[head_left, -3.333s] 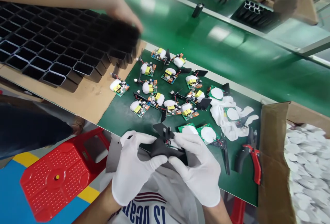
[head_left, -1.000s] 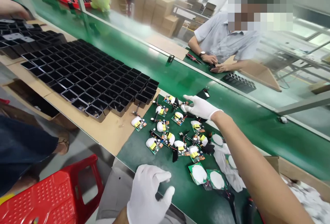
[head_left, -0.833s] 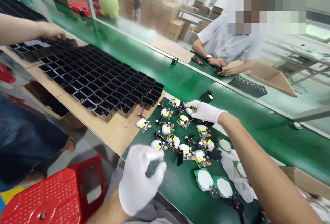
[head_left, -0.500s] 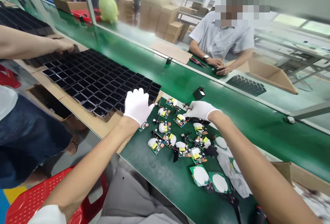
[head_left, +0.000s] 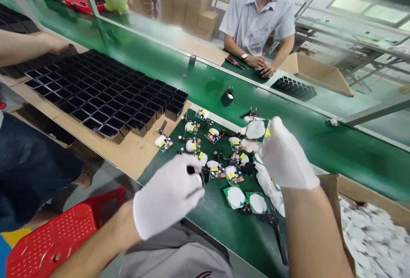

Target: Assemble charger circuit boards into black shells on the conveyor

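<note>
Both gloved hands have come back from the trays: the left hand closes on a black case, the right hand holds up a board above the mat.

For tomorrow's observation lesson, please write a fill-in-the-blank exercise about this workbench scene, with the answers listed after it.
1. Both of the person's hands, the left hand and the right hand, wear white ____.
2. The right hand holds a small circuit board covered by a ____ pad.
3. The conveyor belt is ____ in colour.
4. The stool at lower left is ____.

Missing words: gloves; white; green; red
</note>
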`<state>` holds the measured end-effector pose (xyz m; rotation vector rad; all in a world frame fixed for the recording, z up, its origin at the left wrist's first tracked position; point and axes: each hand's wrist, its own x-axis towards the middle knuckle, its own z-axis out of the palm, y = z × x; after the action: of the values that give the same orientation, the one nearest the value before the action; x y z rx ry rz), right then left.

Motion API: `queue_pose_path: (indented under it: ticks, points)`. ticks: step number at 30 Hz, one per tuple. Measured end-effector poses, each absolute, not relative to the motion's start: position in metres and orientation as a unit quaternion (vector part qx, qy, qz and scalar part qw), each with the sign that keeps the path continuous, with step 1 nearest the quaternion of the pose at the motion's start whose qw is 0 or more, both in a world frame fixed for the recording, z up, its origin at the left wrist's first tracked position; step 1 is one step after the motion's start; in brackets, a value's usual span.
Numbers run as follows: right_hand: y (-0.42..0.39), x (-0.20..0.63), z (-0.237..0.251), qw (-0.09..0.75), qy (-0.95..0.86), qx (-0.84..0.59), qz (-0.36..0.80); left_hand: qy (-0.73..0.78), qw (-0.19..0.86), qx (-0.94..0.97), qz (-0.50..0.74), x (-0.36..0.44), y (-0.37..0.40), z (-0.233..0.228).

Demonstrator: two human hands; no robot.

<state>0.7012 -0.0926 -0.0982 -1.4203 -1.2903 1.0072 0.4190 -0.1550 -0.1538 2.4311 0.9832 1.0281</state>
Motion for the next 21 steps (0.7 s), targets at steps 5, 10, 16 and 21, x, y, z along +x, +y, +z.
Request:
queue_pose_path:
  ticks: [5, 10, 16, 21]
  points:
    - [-0.195, 0.658, -0.141, 0.54, -0.49, -0.525, 0.44, 0.32, 0.269, 0.838, 0.35, 0.431, -0.209, -0.204]
    - [-0.239, 0.661, -0.182, 0.496, -0.544, -0.57, 0.366, 0.393, 0.371, 0.747, 0.388, 0.429, -0.215, -0.225]
    - [-0.245, 0.664, -0.189, 0.538, -0.496, -0.517, 0.445, 0.404, 0.348, 0.765, 0.362, 0.432, -0.214, -0.229]
    - [-0.242, 0.662, -0.186, 0.494, -0.529, -0.514, 0.461, 0.424, 0.339, 0.766, 0.345, 0.434, -0.213, -0.23]
